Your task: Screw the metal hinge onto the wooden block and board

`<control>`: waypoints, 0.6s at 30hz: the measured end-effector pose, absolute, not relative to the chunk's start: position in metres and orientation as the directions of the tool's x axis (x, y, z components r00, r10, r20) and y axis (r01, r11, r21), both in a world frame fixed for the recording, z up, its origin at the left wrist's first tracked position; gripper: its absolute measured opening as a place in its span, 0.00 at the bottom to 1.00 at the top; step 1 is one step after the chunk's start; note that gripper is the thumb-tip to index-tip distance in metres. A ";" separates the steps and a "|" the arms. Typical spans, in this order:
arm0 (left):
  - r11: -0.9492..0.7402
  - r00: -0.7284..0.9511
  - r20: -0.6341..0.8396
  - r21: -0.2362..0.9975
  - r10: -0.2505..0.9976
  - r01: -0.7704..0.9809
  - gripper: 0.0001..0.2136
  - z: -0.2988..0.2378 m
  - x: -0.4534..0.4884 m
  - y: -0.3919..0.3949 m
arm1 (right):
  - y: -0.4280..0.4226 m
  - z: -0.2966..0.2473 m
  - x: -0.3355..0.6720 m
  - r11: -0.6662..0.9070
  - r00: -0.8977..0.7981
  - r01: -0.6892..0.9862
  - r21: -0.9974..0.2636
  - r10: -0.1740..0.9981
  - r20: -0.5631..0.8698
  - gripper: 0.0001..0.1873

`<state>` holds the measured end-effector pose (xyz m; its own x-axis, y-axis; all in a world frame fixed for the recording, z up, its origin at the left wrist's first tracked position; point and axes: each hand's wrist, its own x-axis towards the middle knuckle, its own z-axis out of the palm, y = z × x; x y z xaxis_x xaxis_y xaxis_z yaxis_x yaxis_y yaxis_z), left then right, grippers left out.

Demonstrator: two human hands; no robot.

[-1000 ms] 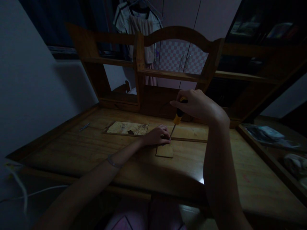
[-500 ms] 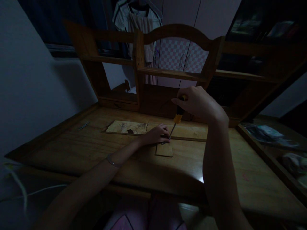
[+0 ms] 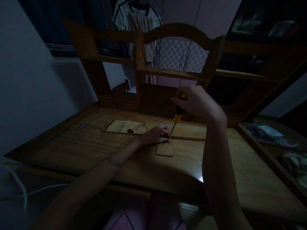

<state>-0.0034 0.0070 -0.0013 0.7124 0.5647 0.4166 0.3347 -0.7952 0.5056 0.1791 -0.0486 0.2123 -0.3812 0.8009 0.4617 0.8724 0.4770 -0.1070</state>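
My right hand [image 3: 198, 100] is wrapped round the black and yellow handle of a screwdriver [image 3: 177, 115]. Its shaft slants down to the left, and the tip ends at the fingers of my left hand [image 3: 157, 134]. Those fingers are bent and press a small metal piece [image 3: 163, 142] down on a small wooden board [image 3: 164, 150]; the fingers cover most of the metal piece. Whether the tip sits in a screw is too small to make out. Behind the left hand lies a long wooden plank [image 3: 187, 131] across the desk.
Thin metal rods [image 3: 83, 125] lie at the left of the wooden desk [image 3: 96, 150]. A patterned, worn strip [image 3: 127, 126] covers the plank's left part. A wooden shelf unit [image 3: 172, 74] stands along the back. Plastic-wrapped items [image 3: 268, 131] lie on the right, beyond a raised wooden edge.
My right hand and the screwdriver have shifted very slightly to the left. My left hand keeps its place on the small board.
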 end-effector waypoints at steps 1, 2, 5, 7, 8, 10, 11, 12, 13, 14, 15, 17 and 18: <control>-0.793 0.711 0.414 0.505 0.569 0.340 0.08 -0.001 -0.003 0.007 | -0.048 0.212 0.180 0.487 -0.390 0.867 -0.104 0.794 0.467 0.11; -0.792 0.708 0.414 0.505 0.572 0.344 0.08 -0.001 -0.003 0.007 | -0.048 0.211 0.180 0.501 -0.402 0.859 -0.106 0.789 0.464 0.10; -0.790 0.706 0.413 0.501 0.576 0.352 0.09 -0.002 -0.003 0.007 | -0.049 0.212 0.182 0.514 -0.423 0.847 -0.134 0.805 0.416 0.10; -0.790 0.702 0.414 0.500 0.579 0.356 0.09 -0.003 -0.003 0.008 | -0.050 0.214 0.183 0.483 -0.406 0.863 -0.144 0.835 0.371 0.11; -0.790 0.700 0.419 0.500 0.579 0.355 0.09 -0.004 -0.003 0.009 | -0.050 0.214 0.184 0.461 -0.390 0.876 -0.142 0.850 0.353 0.11; -0.797 0.699 0.432 0.497 0.570 0.343 0.09 -0.005 -0.004 0.010 | -0.049 0.214 0.184 0.422 -0.363 0.898 -0.123 0.870 0.334 0.13; -0.801 0.700 0.439 0.496 0.564 0.334 0.09 -0.005 -0.004 0.010 | -0.048 0.214 0.185 0.412 -0.357 0.905 -0.109 0.872 0.336 0.14; -0.805 0.702 0.444 0.495 0.557 0.327 0.09 -0.005 -0.004 0.010 | -0.047 0.214 0.185 0.409 -0.355 0.907 -0.096 0.868 0.346 0.15; -0.806 0.704 0.444 0.496 0.554 0.322 0.08 -0.005 -0.004 0.010 | -0.045 0.213 0.186 0.414 -0.360 0.907 -0.084 0.861 0.360 0.16; -0.804 0.705 0.441 0.499 0.556 0.322 0.08 -0.004 -0.004 0.010 | -0.044 0.212 0.186 0.423 -0.368 0.903 -0.075 0.851 0.374 0.16; -0.801 0.705 0.436 0.503 0.559 0.325 0.08 -0.003 -0.004 0.010 | -0.043 0.212 0.187 0.436 -0.379 0.897 -0.069 0.841 0.385 0.15; -0.794 0.705 0.424 0.509 0.568 0.334 0.08 -0.002 -0.004 0.009 | -0.043 0.211 0.187 0.459 -0.399 0.886 -0.067 0.828 0.395 0.14; -0.791 0.706 0.419 0.511 0.571 0.337 0.08 -0.001 -0.004 0.008 | -0.043 0.211 0.186 0.473 -0.410 0.878 -0.071 0.821 0.396 0.13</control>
